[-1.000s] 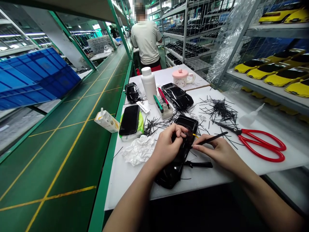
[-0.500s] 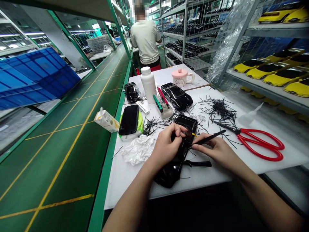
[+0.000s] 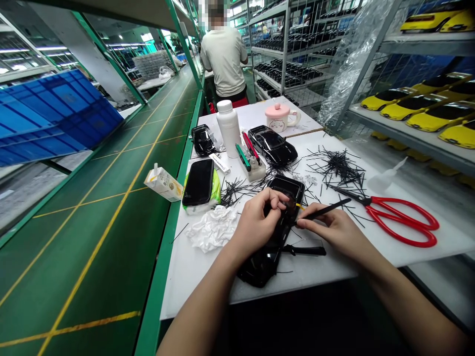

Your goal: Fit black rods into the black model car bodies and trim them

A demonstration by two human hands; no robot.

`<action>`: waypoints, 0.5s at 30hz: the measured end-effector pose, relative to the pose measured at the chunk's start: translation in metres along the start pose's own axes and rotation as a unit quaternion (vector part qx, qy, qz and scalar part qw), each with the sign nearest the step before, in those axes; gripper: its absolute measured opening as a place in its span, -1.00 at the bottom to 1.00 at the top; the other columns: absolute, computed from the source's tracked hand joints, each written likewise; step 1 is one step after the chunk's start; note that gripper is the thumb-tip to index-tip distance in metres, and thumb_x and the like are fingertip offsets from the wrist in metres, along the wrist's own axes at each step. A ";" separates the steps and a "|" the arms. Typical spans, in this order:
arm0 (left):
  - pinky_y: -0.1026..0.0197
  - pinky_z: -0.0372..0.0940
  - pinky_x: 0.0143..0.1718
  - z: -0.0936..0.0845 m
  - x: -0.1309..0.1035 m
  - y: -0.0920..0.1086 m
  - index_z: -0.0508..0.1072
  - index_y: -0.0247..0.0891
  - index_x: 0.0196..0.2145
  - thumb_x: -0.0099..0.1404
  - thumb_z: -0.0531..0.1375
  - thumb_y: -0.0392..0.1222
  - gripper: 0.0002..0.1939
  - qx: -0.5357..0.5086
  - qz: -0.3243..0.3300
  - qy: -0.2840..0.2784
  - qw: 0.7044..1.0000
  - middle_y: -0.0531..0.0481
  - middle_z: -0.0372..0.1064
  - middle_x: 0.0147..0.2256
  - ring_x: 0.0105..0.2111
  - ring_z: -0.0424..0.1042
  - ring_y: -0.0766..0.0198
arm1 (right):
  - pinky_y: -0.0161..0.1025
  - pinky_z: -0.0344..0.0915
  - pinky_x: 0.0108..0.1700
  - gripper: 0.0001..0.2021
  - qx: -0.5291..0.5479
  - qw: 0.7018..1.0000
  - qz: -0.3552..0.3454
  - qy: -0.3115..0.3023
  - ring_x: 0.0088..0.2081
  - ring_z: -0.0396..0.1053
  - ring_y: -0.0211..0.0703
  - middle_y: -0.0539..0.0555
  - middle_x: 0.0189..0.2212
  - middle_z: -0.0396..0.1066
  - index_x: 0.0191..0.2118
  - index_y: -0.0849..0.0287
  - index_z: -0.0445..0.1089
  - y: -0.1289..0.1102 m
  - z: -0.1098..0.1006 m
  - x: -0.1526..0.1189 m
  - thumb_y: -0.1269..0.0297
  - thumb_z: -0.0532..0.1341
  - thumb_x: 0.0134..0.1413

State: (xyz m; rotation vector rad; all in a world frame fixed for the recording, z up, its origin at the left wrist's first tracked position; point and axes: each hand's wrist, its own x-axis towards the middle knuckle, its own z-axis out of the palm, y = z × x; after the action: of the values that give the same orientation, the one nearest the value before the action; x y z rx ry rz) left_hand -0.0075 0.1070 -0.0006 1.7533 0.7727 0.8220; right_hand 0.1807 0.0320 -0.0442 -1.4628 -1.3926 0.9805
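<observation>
A black model car [image 3: 260, 264] lies lengthwise on the white table before me, with a black door-like part [image 3: 306, 250] sticking out on its right. Over its middle is my left hand [image 3: 261, 215], fingers curled and closed on the car; the exact spot they grip is hidden. My right hand [image 3: 326, 222] pinches slim black tweezers [image 3: 328, 208] at the car's right side, their tips down by the body. A small yellow piece [image 3: 300, 206] shows next to the tweezers. Red-handled scissors [image 3: 403, 217] lie to the right of my right hand.
Black strips [image 3: 339, 165] are scattered behind the hands. A phone [image 3: 199, 182], crumpled white cloth [image 3: 213, 230], white bottle [image 3: 228, 128], tool holder [image 3: 256, 172], another black car [image 3: 272, 146] and lidded mug [image 3: 278, 118] stand around. A green conveyor [image 3: 111, 198] runs left; a person [image 3: 224, 62] stands ahead.
Almost nothing differs. My right hand and the tweezers have shifted very slightly to the right, along with a small shift of the whole view; the left hand keeps its hold.
</observation>
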 end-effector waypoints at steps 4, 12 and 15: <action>0.19 0.31 -0.12 0.000 -0.001 0.000 0.12 -0.19 -0.46 0.24 0.05 -0.43 -0.79 0.000 0.000 -0.001 1.000 -0.04 0.45 -0.21 -0.20 0.46 0.26 | -0.17 0.33 -0.14 -0.70 0.002 1.000 0.001 -0.008 -0.26 0.44 -0.05 0.04 -0.36 0.49 -0.33 0.11 0.50 0.002 0.000 0.001 -0.04 0.31 0.11; 0.20 0.31 -0.12 0.001 -0.001 0.000 0.12 -0.19 -0.46 0.24 0.05 -0.43 -0.79 -0.004 -0.001 0.000 1.000 -0.04 0.45 -0.20 -0.21 0.46 0.27 | -0.19 0.29 -0.14 -0.72 0.004 1.000 0.003 -0.015 -0.23 0.43 -0.06 0.03 -0.33 0.49 -0.31 0.10 0.50 0.004 0.000 0.001 -0.03 0.31 0.13; 0.20 0.30 -0.12 0.000 -0.001 0.000 0.12 -0.19 -0.46 0.24 0.05 -0.43 -0.79 -0.008 0.001 -0.001 1.000 -0.04 0.44 -0.21 -0.22 0.45 0.27 | -0.20 0.29 -0.13 -0.73 0.011 1.000 0.001 -0.015 -0.24 0.42 -0.08 0.02 -0.34 0.48 -0.32 0.10 0.50 0.004 0.000 0.000 -0.02 0.31 0.13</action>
State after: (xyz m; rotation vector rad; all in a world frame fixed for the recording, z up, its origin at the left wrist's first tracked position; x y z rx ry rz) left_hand -0.0076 0.1064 -0.0010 1.7410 0.7616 0.8241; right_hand 0.1818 0.0324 -0.0479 -1.4399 -1.3976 1.0200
